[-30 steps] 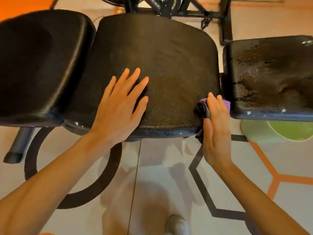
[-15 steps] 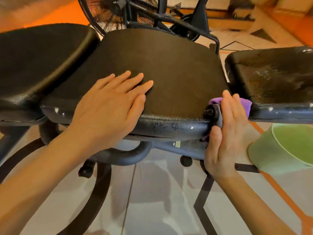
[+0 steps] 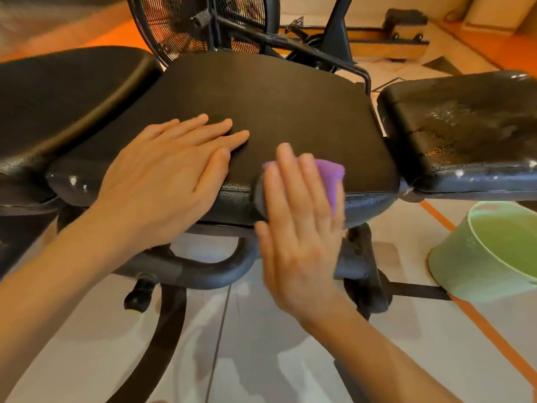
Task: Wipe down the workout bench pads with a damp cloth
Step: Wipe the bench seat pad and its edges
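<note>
Three black bench pads stand side by side: a left pad (image 3: 58, 94), a middle pad (image 3: 270, 106) and a right pad (image 3: 465, 126) that shows wet streaks. My left hand (image 3: 168, 178) lies flat, fingers straight, on the near left part of the middle pad. With straight fingers my right hand (image 3: 299, 222) presses a purple cloth (image 3: 331, 173) against the middle pad's front edge. Most of the cloth is hidden under that hand.
A pale green bucket (image 3: 465, 263) stands on the floor at the right, below the right pad. The bench's black frame tube (image 3: 203, 271) curves under the middle pad. Behind the bench stand a caged fan wheel (image 3: 186, 27) and other black gym gear.
My right hand has slid the cloth left along the middle pad's front edge, away from its right corner. The view has dropped lower and closer. My left hand stays on the pad.
</note>
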A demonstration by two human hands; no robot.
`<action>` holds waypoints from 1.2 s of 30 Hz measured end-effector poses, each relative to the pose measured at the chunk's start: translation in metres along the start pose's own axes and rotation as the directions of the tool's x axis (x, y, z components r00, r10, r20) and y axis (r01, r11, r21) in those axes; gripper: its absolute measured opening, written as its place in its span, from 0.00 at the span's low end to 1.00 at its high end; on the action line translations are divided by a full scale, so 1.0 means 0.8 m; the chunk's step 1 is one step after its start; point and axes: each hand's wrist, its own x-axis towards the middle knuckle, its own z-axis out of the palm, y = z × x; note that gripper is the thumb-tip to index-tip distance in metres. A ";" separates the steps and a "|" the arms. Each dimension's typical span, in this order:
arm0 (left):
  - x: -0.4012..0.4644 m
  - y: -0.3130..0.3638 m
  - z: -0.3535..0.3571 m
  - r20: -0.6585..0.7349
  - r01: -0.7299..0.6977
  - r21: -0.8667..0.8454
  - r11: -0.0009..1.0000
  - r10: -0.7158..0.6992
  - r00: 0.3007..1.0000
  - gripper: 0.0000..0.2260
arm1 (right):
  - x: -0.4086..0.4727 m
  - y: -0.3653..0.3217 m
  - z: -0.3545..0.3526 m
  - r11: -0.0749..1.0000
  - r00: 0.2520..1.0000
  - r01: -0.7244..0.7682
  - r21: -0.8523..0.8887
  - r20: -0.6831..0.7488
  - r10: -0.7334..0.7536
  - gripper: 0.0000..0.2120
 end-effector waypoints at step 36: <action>-0.069 -0.060 0.050 -0.547 0.113 -0.239 0.964 -0.230 0.805 0.20 | 0.038 -0.035 -0.002 0.825 0.808 0.556 -0.103 0.300 -0.507 0.29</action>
